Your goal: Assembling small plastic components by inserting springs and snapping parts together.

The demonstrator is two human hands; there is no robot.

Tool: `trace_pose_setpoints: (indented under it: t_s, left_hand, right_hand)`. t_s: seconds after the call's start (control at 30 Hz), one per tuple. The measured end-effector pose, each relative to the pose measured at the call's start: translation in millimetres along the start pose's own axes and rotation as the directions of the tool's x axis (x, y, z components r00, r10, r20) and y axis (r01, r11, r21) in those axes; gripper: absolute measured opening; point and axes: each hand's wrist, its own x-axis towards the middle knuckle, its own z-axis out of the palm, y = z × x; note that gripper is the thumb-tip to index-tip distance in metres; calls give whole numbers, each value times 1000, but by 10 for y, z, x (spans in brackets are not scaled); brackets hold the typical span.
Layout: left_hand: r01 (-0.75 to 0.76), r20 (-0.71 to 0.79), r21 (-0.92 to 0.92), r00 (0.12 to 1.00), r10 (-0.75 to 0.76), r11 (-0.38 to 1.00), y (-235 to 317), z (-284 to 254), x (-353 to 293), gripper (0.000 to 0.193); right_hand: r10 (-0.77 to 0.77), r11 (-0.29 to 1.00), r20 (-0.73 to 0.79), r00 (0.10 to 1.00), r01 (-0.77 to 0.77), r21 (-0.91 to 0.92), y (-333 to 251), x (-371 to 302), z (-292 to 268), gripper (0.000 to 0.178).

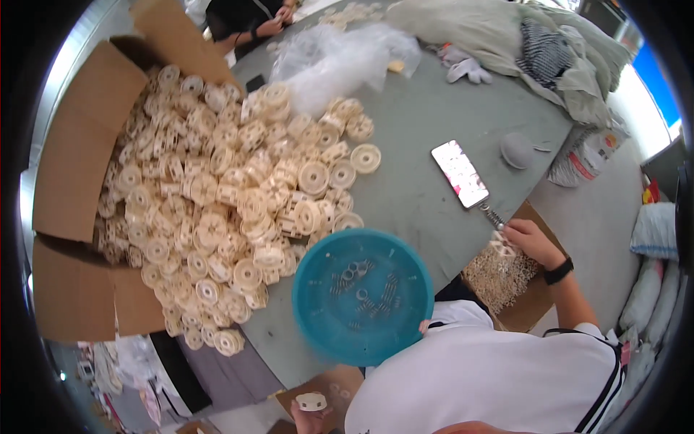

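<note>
My right hand (531,242), with a black watch on its wrist, is closed at the table's right edge. At its fingertips is a small white plastic part (500,244), above a cardboard box of small pale pieces (499,278). A metal coil spring (492,215) reaches from near the phone to those fingers; whether they grip it too, I cannot tell. Low in view, my left hand (309,418) holds a round cream plastic part (311,402) over another cardboard box (347,380). A blue-green basin (307,333) containing metal springs and rings (379,296) stands between my hands.
A large heap of cream wheel-like parts (217,195) spills from an open carton (79,159) onto the grey-green table (405,166). A lit phone (460,174), grey cup-shaped object (517,150), gloves (468,71) and plastic bags (332,61) lie there. Another person's hands (278,20) are beyond.
</note>
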Motion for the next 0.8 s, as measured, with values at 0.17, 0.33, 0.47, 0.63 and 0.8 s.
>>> trace_pose_setpoints:
  t_s: [0.17,0.33,0.47,0.63,0.8]
  left_hand:
    - [-35,-41,697,995,88,717,-583,-297,-337,46]
    - [-61,-37,949,953,300,310,-220,-119,352,37]
    - [-68,-216,603,946,244,795,1563,656,680,29]
    - [-242,83,415,970,228,877,1576,888,826,29]
    - [-275,184,309,957,227,910,1787,1095,934,34]
  right_hand:
    - [112,511,117,987,44,-858,-19,-54,-71,27]
    - [-426,822,307,851,506,-260,-809,848,736,40]
    - [-460,592,377,804,594,-545,-1283,1901,1529,63]
    - [-574,595,9,819,425,-682,-1121,2372,1951,54]
    - [-623,505,53,780,453,-735,-1042,1869,1713,33]
